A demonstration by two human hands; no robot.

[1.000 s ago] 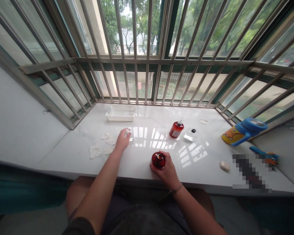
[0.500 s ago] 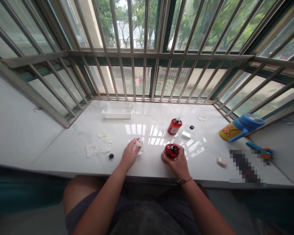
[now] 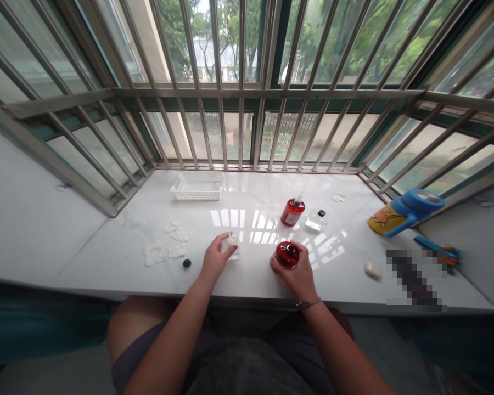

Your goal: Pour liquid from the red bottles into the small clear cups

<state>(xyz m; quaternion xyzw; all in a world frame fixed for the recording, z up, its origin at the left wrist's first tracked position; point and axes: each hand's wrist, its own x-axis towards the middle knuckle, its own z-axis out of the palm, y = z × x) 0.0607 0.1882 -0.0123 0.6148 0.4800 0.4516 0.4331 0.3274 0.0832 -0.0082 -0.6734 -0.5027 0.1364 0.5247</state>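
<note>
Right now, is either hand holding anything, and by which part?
The right hand holds the nearer red bottle around its side. The left hand grasps the nearer clear bottle around its upper part.

Barred windows (image 3: 230,66), white walls (image 3: 28,203)

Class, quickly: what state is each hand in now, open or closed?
Left hand: closed on a small clear container.
Right hand: closed around a red bottle.

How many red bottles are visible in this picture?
2: the red pump bottle stands farther back, just left of the clear black-capped bottle; the pumpless red bottle is held in the right grip. No others seem hidden.
</note>
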